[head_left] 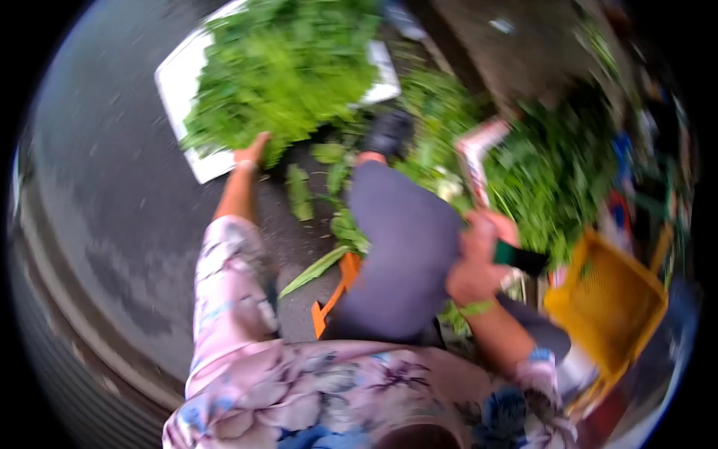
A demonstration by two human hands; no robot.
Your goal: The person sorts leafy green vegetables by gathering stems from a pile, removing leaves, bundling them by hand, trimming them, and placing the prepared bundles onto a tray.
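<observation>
Leafy greens (284, 75) are heaped on a white tray (176, 90) at the upper left. My left hand (250, 152) touches the heap's lower edge; its fingers are blurred and partly hidden by the leaves. Beyond my bent knee, my right hand (477, 254) is closed around a green and black object (521, 257). A bent, pale pinkish strip (476, 161) extends upward from that hand; the blur hides whether the two are joined. More greens (550, 172) lie in a pile just past my right hand.
A yellow crate (609, 303) stands at the right. Loose leaves (299, 192) lie on the dark ground between the tray and my leg. An orange object (340, 292) sticks out below my thigh. My dark shoe (389, 131) is near the tray's right corner.
</observation>
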